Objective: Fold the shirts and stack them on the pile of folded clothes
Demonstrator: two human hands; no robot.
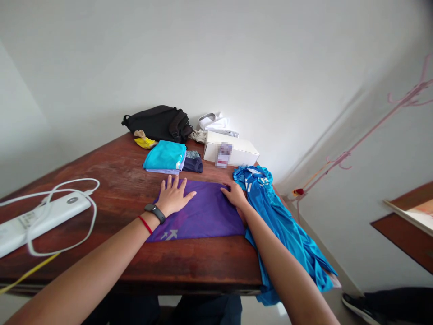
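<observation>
1. So, two hands, both bare and both mine to count: left hand (173, 197) lies flat on a purple shirt (199, 216) with its fingers (175, 183) spread wide, right hand (236, 197) sits on that shirt's right edge with its fingers (226, 188) lying close together. Neither one is pinching anything.
2. One purple shirt, folded into a flat rectangle on a wooden table (115, 171), right between the hands. It has pale arrows (169, 234) printed near one corner.
3. One blue shirt (277, 221), crumpled, just beside the right hand and touching the purple one. It hangs off the table edge, and the right forearm covers part of it.
4. Left wrist has 2 bands: a black watch band (154, 213) and a red string (145, 224).
5. Further back on the table: 1 black bag (157, 123), 1 teal folded stack (165, 155), 1 navy bundle (193, 163), 1 yellow item (145, 142), 1 white box (230, 149) and 1 white cloth (216, 123) behind it.
6. Label (223, 154) on the box is blurred, can't read it.
7. Off to the left there's 1 white power strip (43, 223) with a white cable (67, 180), cut off by the frame.
8. Bottom right, 1 black shoe (355, 309), also cut off, can't tell whose
</observation>
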